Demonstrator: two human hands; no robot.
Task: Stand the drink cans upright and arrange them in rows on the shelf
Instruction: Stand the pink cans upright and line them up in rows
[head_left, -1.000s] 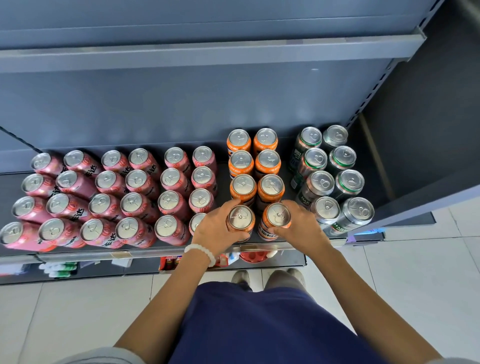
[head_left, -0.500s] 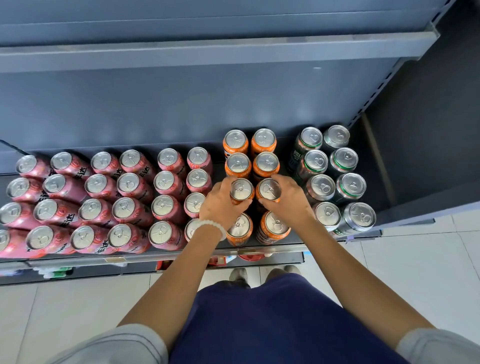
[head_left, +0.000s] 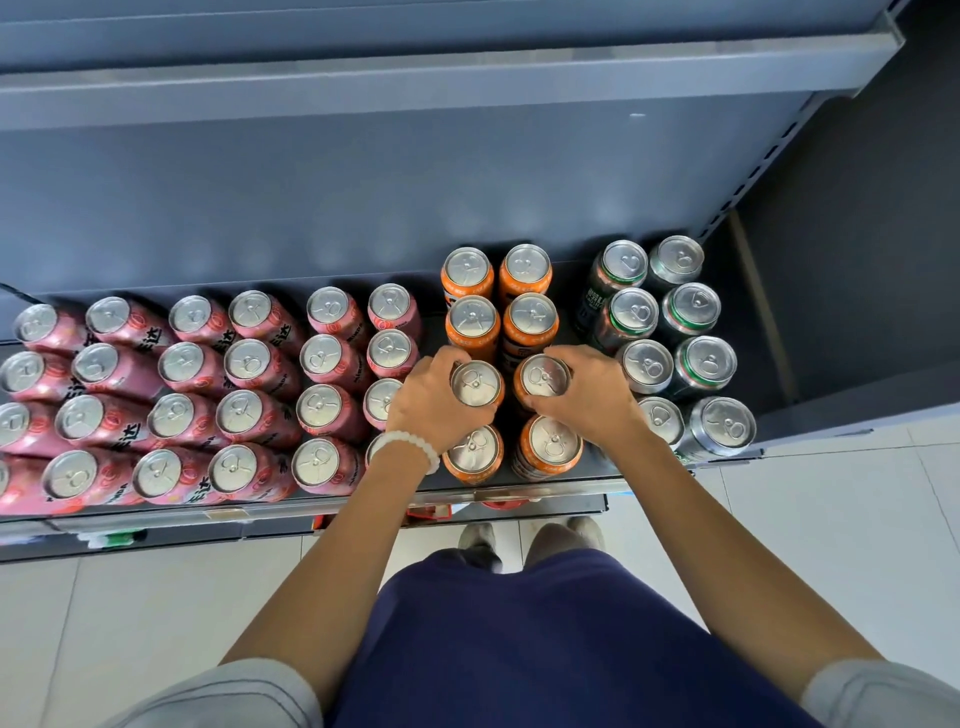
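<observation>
On the shelf (head_left: 363, 501) the pink cans (head_left: 244, 364) fill the left side in upright rows. A second ago both hands were on the front pair of orange cans at the shelf edge; they have since moved one row back. The left hand (head_left: 431, 402) now has its fingers clamped round the third-row left orange can (head_left: 475, 383), and the right hand (head_left: 592, 397) grips the third-row right orange can (head_left: 543, 375) beside it. The green cans (head_left: 670, 332) stand upright to the right. This looks like final straightening of the orange columns.
</observation>
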